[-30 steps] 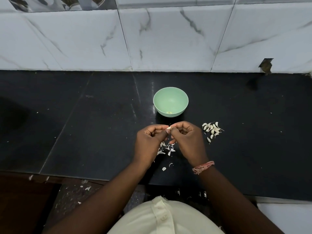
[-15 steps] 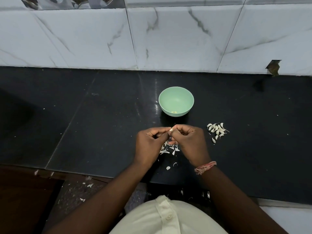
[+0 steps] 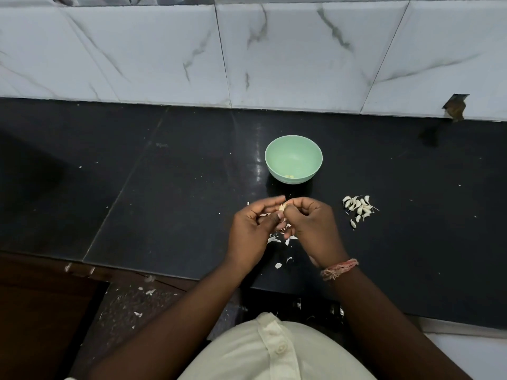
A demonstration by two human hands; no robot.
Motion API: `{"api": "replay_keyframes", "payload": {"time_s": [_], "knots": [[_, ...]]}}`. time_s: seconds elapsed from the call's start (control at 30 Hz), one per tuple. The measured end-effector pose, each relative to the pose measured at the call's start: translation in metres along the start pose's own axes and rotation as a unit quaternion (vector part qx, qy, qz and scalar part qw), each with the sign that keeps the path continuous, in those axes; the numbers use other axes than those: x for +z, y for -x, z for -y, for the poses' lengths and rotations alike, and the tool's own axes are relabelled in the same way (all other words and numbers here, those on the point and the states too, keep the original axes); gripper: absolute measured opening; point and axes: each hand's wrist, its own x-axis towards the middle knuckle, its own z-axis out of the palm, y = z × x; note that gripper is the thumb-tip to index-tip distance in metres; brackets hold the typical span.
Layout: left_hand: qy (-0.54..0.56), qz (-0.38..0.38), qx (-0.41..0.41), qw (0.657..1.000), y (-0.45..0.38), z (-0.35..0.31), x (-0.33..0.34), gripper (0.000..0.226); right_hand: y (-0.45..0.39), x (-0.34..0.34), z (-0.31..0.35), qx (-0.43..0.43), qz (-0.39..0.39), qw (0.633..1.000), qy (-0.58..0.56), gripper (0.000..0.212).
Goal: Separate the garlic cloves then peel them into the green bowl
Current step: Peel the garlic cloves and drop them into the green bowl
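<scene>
A small garlic clove (image 3: 282, 207) is pinched between the fingertips of my left hand (image 3: 251, 231) and my right hand (image 3: 312, 229), held just above the black counter. Behind the hands stands the green bowl (image 3: 293, 149), upright, with a couple of peeled cloves (image 3: 290, 176) at its bottom. A loose heap of unpeeled cloves (image 3: 358, 208) lies on the counter to the right of my right hand. White peel scraps (image 3: 277, 239) are scattered beneath and between my hands.
The black counter (image 3: 164, 187) ends at a white marble-tiled wall (image 3: 247, 50) behind the bowl. Its front edge runs just below my wrists. More peel bits (image 3: 142, 292) lie on the lower ledge at the left.
Both hands stay together on the clove and its fingers have shifted slightly. The camera view has drifted left, so bowl and clove heap appear further right.
</scene>
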Motion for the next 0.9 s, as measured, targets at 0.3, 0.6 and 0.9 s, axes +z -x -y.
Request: {"api": "replay_keyframes", "payload": {"time_s": [0.3, 0.6, 0.9], "knots": [[0.223, -0.067, -0.119, 0.965, 0.001, 0.014, 0.002, 0.018, 0.005, 0.003, -0.012, 0.077, -0.033, 0.995, -0.049, 0.016], [0.32, -0.07, -0.177, 0.928, 0.001, 0.018, -0.006, 0.026, 0.002, -0.001, -0.027, 0.04, -0.086, 0.995, 0.03, 0.022], [0.268, -0.059, -0.177, 0.945, 0.004, 0.023, -0.006, 0.026, -0.004, -0.004, -0.037, -0.011, -0.085, 0.989, 0.118, 0.007]]}}
